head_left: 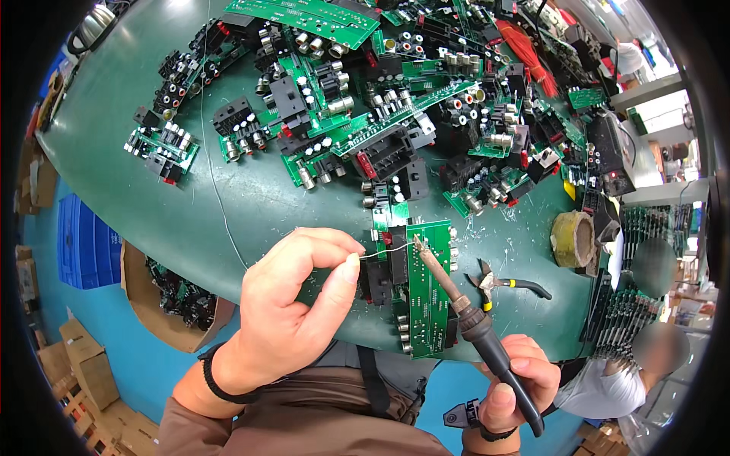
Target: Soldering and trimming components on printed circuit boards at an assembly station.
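Left hand (293, 308) pinching solder wire (386, 251) between thumb and forefinger. Right hand (528, 372) gripping soldering iron (484, 334) by black handle. Hands working apart, either side of green circuit board (430, 308). Board lying near close edge of bench (99, 144). Iron tip meeting wire end over board's upper part. Cutters (490, 283) lying just right of board; yellowish roll (572, 238) sitting farther right.

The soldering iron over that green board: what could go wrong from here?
The left fingers pinch the wire near the tip of the soldering iron; if hot, a slip might burn them. The tip could scorch the green board beneath it. The cutters lie close by and might get knocked.
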Demonstrator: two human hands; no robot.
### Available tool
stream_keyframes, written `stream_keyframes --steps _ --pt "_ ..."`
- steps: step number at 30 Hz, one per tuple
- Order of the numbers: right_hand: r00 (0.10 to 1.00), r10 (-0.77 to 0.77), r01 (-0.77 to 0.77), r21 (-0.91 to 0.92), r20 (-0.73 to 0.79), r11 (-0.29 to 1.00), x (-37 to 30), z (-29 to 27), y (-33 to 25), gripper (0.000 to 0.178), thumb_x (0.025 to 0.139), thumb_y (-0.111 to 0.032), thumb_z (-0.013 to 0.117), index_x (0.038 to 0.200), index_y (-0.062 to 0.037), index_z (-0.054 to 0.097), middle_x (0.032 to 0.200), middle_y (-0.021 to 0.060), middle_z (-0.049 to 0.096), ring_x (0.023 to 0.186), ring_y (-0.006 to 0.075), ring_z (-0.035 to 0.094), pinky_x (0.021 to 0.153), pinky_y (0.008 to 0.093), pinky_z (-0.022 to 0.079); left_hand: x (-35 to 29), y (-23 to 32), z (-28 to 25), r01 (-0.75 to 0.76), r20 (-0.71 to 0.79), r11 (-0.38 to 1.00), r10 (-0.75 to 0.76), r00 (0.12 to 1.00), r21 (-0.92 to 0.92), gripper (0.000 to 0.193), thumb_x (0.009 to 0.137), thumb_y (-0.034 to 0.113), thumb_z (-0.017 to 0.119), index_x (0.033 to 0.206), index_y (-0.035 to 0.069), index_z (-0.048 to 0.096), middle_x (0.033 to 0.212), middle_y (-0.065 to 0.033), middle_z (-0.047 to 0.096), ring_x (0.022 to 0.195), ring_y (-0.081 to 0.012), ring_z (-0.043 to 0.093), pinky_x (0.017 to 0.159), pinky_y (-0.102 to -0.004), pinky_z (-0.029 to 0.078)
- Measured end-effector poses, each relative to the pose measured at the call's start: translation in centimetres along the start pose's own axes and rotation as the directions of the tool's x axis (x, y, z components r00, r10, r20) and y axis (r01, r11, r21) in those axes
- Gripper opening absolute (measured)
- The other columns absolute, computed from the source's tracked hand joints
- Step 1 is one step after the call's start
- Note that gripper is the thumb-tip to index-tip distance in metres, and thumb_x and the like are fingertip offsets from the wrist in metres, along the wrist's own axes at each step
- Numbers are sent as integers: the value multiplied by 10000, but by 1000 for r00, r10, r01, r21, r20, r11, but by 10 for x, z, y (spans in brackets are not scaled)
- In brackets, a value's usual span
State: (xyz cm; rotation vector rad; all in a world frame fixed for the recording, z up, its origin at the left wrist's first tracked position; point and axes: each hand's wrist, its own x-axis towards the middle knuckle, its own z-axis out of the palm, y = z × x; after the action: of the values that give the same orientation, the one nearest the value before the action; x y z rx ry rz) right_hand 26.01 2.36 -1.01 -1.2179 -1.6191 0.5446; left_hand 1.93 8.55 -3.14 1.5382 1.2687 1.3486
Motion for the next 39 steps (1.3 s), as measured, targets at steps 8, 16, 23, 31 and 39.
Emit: stream_keyframes --steps 8,16,23,31,39 --pt "992 93 -79 147 -90 986 -1 -1 2 479 867 -485 630 981 -69 422 708 56 524 586 152 510 630 320 432 -3 1 -10 -30 -126 1000 30 992 -1 47 836 -61 609 862 -26 591 912 -151 661 800 -200 634 726 -298 501" --pt "989 19 3 144 -145 990 -15 -20 14 378 906 -355 624 1060 -39 485 790 138 611 668 214 589 614 338 475 1 4 -20 -15 -30 925 28 999 380 352 842 -43 590 1193 -50 566 1098 -176 637 1009 -290 629 895 -341 476" --pt "920 -163 7 -400 -356 916 -25 -82 46 311 920 -134 551 1187 21 520 1055 188 540 859 247 563 785 363 472 5 22 3 -274 318 821 119 941 501 751 693 96 751 1355 -40 422 1364 -199 464 1291 -375 416 1074 -479 324" --pt "883 83 -167 -145 -461 975 -42 -92 57 310 909 -44 518 1205 48 536 1094 158 593 966 227 585 891 354 467 10 24 21 -261 320 837 109 941 482 629 741 131 736 1300 -2 481 1254 -193 551 1252 -370 470 1082 -501 309" --pt "955 82 -5 261 -284 965 -68 -59 27 452 900 -277 600 1233 8 493 1090 225 572 930 267 586 860 405 473 16 14 20 -265 277 870 157 948 415 512 731 162 770 1183 46 558 1143 -143 605 1129 -308 559 1075 -522 313"
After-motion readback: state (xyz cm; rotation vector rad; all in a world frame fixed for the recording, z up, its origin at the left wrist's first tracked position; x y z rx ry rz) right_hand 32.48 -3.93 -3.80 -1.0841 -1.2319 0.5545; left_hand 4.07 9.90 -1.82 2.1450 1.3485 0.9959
